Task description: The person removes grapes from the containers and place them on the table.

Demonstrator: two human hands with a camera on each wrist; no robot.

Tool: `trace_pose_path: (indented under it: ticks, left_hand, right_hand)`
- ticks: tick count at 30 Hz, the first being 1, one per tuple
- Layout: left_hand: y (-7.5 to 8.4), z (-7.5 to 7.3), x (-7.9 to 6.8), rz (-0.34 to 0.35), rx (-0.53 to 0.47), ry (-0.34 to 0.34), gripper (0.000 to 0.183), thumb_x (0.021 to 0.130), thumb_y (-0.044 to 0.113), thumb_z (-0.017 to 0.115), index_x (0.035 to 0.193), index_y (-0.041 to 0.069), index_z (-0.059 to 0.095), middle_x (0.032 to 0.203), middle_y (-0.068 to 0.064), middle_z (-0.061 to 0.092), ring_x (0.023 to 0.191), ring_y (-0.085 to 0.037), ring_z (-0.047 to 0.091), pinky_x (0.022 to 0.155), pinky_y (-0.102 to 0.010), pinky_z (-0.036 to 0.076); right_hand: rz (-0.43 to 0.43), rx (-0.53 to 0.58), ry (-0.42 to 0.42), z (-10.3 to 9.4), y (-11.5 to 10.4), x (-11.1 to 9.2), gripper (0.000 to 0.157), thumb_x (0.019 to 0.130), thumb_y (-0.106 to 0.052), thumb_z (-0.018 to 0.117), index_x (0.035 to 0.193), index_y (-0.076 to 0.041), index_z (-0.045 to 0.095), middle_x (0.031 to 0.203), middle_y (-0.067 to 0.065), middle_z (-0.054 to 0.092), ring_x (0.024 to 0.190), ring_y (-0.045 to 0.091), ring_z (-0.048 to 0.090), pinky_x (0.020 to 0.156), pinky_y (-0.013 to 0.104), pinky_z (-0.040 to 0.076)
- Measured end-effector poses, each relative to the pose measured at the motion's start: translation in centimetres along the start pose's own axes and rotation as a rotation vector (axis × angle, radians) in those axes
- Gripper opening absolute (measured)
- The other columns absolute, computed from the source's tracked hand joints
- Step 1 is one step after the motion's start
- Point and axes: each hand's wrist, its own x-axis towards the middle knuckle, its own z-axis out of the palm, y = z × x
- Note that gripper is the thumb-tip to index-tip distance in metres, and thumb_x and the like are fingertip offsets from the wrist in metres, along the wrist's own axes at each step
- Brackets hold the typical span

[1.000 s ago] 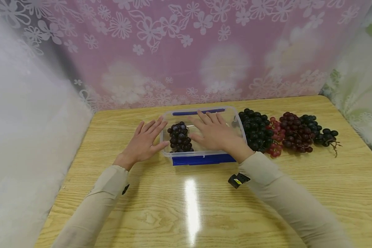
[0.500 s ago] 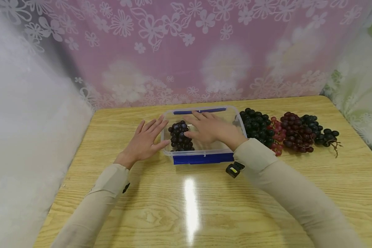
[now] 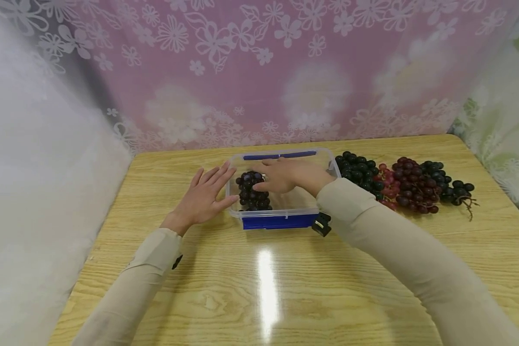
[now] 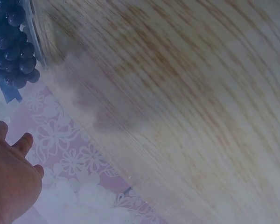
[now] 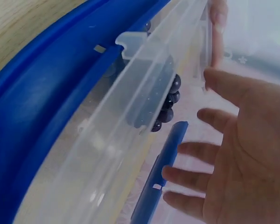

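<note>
A clear plastic box [image 3: 294, 212] with blue clip flaps stands on the wooden table, its top uncovered. Inside, at the left end, lies a bunch of dark purple grapes [image 3: 254, 194]. My left hand [image 3: 200, 199] has its fingers spread against the box's left side, thumb near the front corner. My right hand [image 3: 283, 175] hovers over the box, fingers stretched toward the bunch. In the right wrist view the right hand [image 5: 252, 154] shows straight, separated fingers with nothing held. The left wrist view catches part of the left hand [image 4: 11, 177] and some grapes [image 4: 11, 42].
Right of the box lie more bunches in a row: black grapes [image 3: 356, 170], pinkish-red grapes [image 3: 388, 180], dark red grapes [image 3: 413, 185] and blackish grapes [image 3: 456, 187] with a bare stem. A pink floral cloth [image 3: 259, 86] hangs behind the table [image 3: 216, 288].
My right hand has moved left across the box toward the dark purple grapes. My left hand has stayed at the box's left side.
</note>
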Motion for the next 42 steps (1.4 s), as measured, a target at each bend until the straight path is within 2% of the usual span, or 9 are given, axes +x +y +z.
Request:
trace_pose_path:
  ticks: [6,11,15,20,28,36,42]
  left_hand:
    - [0.0,0.2,0.1,-0.005,0.014,0.0,0.074,0.095,0.065,0.031,0.155,0.028,0.01,0.159,0.007,0.001,0.143,-0.023,0.016,0.113,-0.051,-0.003]
    - [0.1,0.1,0.0,-0.009,0.021,0.001,0.074,0.095,0.065,0.031,0.156,0.027,0.011,0.159,0.007,0.002,0.143,-0.024,0.017,0.113,-0.051,-0.002]
    - [0.1,0.1,0.0,-0.015,0.018,-0.004,0.075,0.095,0.065,0.032,0.156,0.025,0.013,0.159,0.006,0.002,0.143,-0.024,0.017,0.113,-0.051,-0.003]
    - [0.1,0.2,0.0,-0.013,0.018,-0.005,0.074,0.096,0.064,0.032,0.156,0.026,0.012,0.159,0.006,0.003,0.143,-0.024,0.016,0.113,-0.05,-0.003]
    - [0.1,0.3,0.1,-0.007,0.014,-0.003,0.073,0.096,0.064,0.033,0.155,0.028,0.01,0.159,0.005,0.004,0.143,-0.025,0.016,0.113,-0.05,-0.003]
    - [0.3,0.3,0.1,0.001,-0.001,0.005,0.072,0.096,0.062,0.034,0.155,0.027,0.012,0.16,0.003,0.006,0.143,-0.025,0.016,0.113,-0.052,-0.002]
    - [0.2,0.3,0.0,-0.007,-0.008,0.001,0.072,0.096,0.062,0.034,0.155,0.028,0.011,0.159,0.005,0.004,0.143,-0.025,0.015,0.113,-0.051,-0.003]
  right_hand:
    - [-0.07,0.015,-0.029,0.2,-0.2,0.7,0.069,0.099,-0.057,0.034,0.155,-0.03,0.005,0.159,0.01,0.005,0.141,0.039,0.012,0.11,0.059,0.014]
    - [-0.041,0.038,-0.046,0.7,-0.3,0.9,0.069,0.097,-0.06,0.035,0.154,-0.038,0.003,0.16,0.004,0.0,0.142,0.037,0.008,0.108,0.062,0.015]
    - [-0.041,0.034,-0.034,1.1,-0.4,1.1,0.069,0.097,-0.059,0.036,0.154,-0.037,0.003,0.16,0.005,0.001,0.142,0.036,0.009,0.108,0.061,0.018]
    - [-0.051,0.042,0.008,1.6,-0.4,1.2,0.068,0.099,-0.054,0.039,0.155,-0.034,0.007,0.159,0.01,0.004,0.141,0.039,0.013,0.107,0.059,0.023]
    - [-0.032,0.053,0.112,2.3,-0.5,1.9,0.063,0.097,-0.051,0.045,0.153,-0.03,0.022,0.155,0.015,0.015,0.137,0.038,0.027,0.104,0.055,0.032]
    - [-0.009,0.056,0.17,2.8,-0.7,2.4,0.062,0.096,-0.053,0.047,0.151,-0.031,0.027,0.154,0.013,0.024,0.135,0.041,0.028,0.106,0.064,0.018]
    - [-0.03,0.099,0.21,2.8,-0.5,3.0,0.061,0.093,-0.055,0.052,0.144,-0.024,0.039,0.147,0.005,0.04,0.133,0.03,0.038,0.108,0.063,0.01]
